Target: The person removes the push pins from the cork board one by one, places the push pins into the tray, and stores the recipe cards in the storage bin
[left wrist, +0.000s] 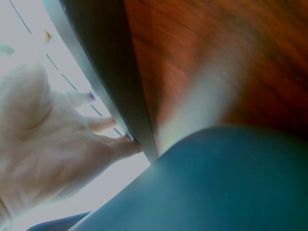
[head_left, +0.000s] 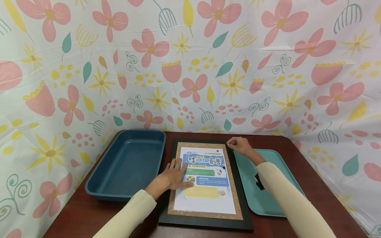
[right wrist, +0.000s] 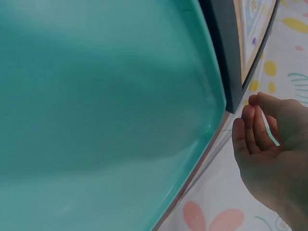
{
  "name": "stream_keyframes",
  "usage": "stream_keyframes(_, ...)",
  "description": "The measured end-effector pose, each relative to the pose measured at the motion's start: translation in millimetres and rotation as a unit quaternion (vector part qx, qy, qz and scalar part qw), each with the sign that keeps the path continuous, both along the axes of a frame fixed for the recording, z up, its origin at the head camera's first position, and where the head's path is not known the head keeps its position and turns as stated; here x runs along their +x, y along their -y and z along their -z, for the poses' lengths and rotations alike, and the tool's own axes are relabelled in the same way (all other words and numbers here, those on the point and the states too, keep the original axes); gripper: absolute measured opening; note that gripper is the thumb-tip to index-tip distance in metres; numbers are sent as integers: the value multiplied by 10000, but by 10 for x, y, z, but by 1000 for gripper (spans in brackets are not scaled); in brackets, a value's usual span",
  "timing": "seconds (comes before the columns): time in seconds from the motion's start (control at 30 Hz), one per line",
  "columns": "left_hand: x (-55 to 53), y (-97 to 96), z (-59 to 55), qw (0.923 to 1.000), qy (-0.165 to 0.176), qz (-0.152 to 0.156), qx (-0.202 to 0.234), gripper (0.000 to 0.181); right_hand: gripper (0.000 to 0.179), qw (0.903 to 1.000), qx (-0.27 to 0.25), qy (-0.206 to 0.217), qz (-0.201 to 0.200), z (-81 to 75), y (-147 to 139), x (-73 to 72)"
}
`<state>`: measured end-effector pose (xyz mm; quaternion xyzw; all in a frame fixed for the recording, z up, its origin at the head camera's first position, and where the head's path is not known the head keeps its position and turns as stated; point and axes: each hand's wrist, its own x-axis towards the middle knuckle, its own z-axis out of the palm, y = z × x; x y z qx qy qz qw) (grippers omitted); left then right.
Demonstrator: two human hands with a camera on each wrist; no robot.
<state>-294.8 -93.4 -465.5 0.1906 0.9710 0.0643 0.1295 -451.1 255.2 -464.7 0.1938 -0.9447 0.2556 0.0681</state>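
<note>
A printed sheet with coloured panels and Chinese lettering lies on a cork board in a black frame. One purple pushpin sits near the sheet's top right corner, and a dark round pin shows lower at its right edge. My left hand rests on the sheet's left side, fingers spread. Beside the frame's far right corner, my right hand brings thumb and fingertips together. In the right wrist view a small dark purplish thing shows at these fingertips, mostly hidden.
A deep blue tray stands to the left of the frame. On the right a shallow teal tray lies partly under my right forearm. Everything sits on a dark reddish wooden table, with a flower-print cloth hanging behind.
</note>
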Motion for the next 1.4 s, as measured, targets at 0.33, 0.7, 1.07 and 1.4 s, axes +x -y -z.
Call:
stream_keyframes(0.33,-31,5,14,9999,51,22,-106,98,11,9999,-101,-136,15,32,-153,59)
stream_keyframes(0.7,-29,5,5,10000,-9,43,-64,98,9,9998,-73,-164,-7,89,-288,59)
stream_keyframes(1.07,-10,4,-4,10000,-11,15,-83,99,6,9993,-215,-158,-273,165,-417,93)
stream_keyframes(1.4,-15,6,21,9999,-27,15,-107,99,8,9994,-77,292,154,157,-377,180)
